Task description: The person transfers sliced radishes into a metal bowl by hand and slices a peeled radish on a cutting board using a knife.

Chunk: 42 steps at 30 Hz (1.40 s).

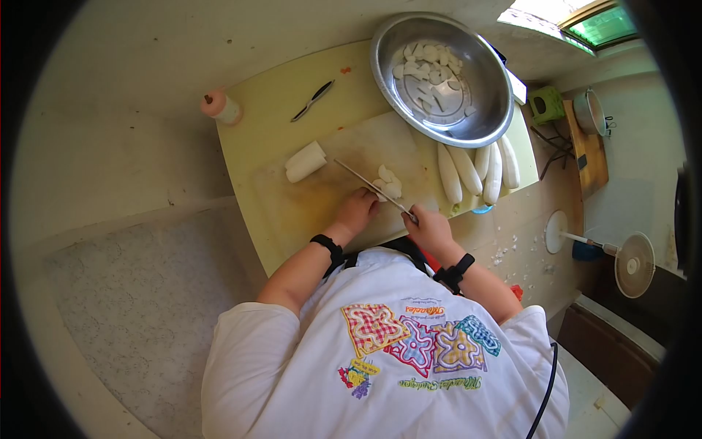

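My right hand (pixel 430 228) is closed around the handle of a kitchen knife (pixel 363 179), whose blade points up and left across the cutting board. Just left of the blade, my left hand (pixel 357 211) has its fingers curled onto a small piece of white radish (pixel 379 196), partly hidden by the fingers. Cut radish slices (pixel 390 181) lie in a loose heap beyond the blade. A thick radish chunk (pixel 306 162) sits further left on the worn cutting board (pixel 281 208).
A large steel basin (pixel 380 73) with radish slices stands at the back right. Several whole peeled radishes (pixel 449 174) lie by the table's right edge. A peeler (pixel 313 101) and a pink-capped bottle (pixel 221 107) are at the far left. A fan (pixel 634 265) stands on the floor.
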Each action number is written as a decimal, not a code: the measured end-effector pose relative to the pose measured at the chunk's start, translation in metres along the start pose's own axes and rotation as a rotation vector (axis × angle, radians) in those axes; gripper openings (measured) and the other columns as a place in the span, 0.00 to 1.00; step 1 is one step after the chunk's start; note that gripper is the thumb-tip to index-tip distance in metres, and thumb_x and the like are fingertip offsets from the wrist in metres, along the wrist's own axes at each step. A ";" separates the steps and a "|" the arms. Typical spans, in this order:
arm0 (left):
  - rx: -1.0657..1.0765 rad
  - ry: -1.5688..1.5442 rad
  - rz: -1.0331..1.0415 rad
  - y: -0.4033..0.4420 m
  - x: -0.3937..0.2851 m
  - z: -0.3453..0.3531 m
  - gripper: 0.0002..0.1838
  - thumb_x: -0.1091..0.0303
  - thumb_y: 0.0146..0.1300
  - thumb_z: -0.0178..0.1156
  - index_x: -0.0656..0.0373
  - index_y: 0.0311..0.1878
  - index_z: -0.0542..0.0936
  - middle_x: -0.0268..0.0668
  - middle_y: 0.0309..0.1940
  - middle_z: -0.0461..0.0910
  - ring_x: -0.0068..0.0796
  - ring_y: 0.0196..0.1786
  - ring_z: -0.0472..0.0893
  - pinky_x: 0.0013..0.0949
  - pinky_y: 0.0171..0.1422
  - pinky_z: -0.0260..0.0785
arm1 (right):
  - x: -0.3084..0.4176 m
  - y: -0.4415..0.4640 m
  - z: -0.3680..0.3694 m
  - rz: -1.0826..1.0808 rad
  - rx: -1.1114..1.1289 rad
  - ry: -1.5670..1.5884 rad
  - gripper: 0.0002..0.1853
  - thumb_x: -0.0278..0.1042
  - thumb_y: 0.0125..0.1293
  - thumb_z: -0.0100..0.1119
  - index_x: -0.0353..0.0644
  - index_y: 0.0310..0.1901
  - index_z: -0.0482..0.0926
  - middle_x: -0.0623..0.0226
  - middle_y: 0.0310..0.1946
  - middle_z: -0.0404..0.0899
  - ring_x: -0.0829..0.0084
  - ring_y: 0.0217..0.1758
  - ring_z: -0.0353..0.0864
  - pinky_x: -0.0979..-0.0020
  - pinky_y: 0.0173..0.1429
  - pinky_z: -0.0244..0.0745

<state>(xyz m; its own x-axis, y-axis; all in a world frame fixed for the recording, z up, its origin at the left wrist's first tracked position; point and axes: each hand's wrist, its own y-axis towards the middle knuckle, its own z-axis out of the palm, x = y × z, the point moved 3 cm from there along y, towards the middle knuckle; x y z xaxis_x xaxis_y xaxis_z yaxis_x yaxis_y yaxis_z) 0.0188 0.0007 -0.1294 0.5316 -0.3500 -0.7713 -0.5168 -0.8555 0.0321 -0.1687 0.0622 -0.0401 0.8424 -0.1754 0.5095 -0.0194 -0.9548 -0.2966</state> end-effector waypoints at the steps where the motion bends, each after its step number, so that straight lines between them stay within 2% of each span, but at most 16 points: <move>1: 0.007 -0.004 -0.001 0.000 0.001 0.001 0.07 0.70 0.60 0.64 0.58 0.42 0.82 0.46 0.41 0.80 0.51 0.45 0.81 0.47 0.49 0.75 | 0.000 -0.001 0.001 0.004 0.010 0.002 0.16 0.47 0.69 0.57 0.42 0.33 0.75 0.51 0.23 0.80 0.45 0.29 0.81 0.49 0.34 0.74; 17: 0.010 -0.004 0.004 -0.002 0.002 0.003 0.09 0.72 0.60 0.62 0.58 0.44 0.82 0.46 0.45 0.81 0.52 0.48 0.80 0.47 0.53 0.75 | 0.004 -0.003 0.006 -0.005 0.029 -0.048 0.16 0.46 0.70 0.56 0.41 0.34 0.74 0.50 0.24 0.80 0.44 0.28 0.80 0.47 0.34 0.74; 30: 0.026 0.008 -0.046 -0.001 -0.003 -0.003 0.07 0.69 0.61 0.63 0.57 0.42 0.83 0.43 0.42 0.81 0.49 0.47 0.81 0.46 0.52 0.75 | 0.007 0.002 0.010 0.020 0.034 -0.051 0.16 0.46 0.70 0.56 0.41 0.33 0.73 0.50 0.23 0.80 0.44 0.28 0.80 0.48 0.33 0.74; 42: 0.039 -0.019 -0.068 0.000 0.004 0.000 0.09 0.68 0.61 0.64 0.55 0.45 0.84 0.44 0.45 0.82 0.50 0.47 0.82 0.46 0.50 0.77 | 0.002 0.013 0.028 -0.006 0.010 -0.068 0.14 0.45 0.71 0.55 0.42 0.34 0.72 0.50 0.21 0.79 0.44 0.25 0.79 0.46 0.30 0.73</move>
<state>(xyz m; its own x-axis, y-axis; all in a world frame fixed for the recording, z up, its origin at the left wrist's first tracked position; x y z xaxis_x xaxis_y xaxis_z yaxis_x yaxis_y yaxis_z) 0.0208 -0.0006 -0.1328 0.5540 -0.2840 -0.7826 -0.5060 -0.8614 -0.0456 -0.1524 0.0566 -0.0656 0.8773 -0.1523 0.4552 -0.0089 -0.9533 -0.3019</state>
